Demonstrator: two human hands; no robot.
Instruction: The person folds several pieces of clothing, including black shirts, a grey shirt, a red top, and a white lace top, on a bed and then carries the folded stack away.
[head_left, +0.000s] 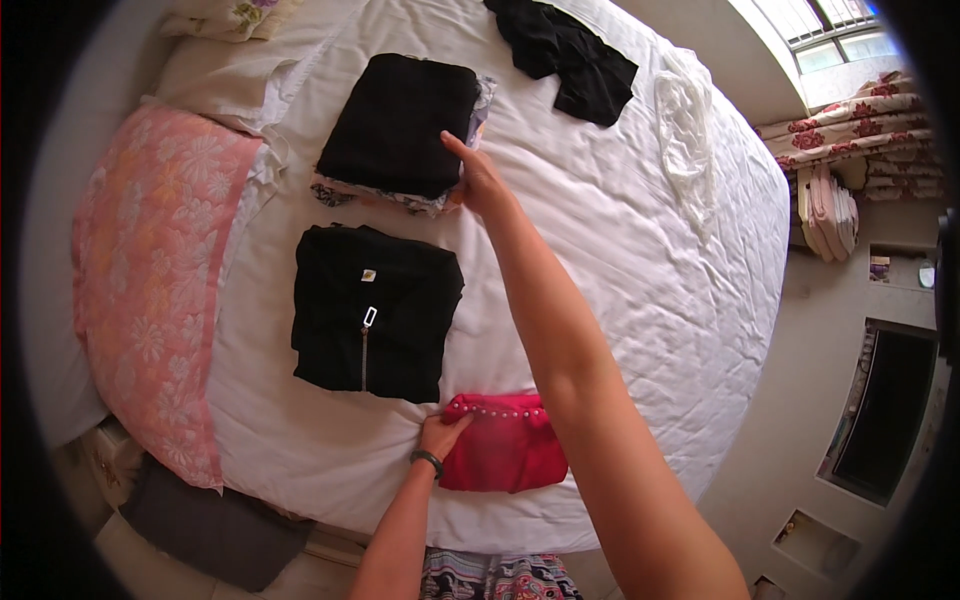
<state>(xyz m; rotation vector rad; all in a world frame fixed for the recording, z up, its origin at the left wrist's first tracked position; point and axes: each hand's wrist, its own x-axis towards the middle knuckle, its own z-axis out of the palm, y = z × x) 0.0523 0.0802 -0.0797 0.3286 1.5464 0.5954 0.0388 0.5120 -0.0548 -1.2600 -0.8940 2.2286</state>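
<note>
My right hand reaches to the near right corner of a stack of folded clothes, its thumb on the black garment on top and its other fingers hidden at the stack's side. Patterned fabric shows beneath that garment. My left hand, with a dark bangle at the wrist, holds the left edge of a folded red garment trimmed with pearl-like beads. Between the stack and the bed's near edge, a folded black top with a zipper lies flat. My right forearm passes over the red garment's right side.
The white bedsheet is wrinkled. A loose black garment and a clear plastic bag lie at the far right. On the left are a pink floral pillow and a white pillow. A dark mat lies beside the bed.
</note>
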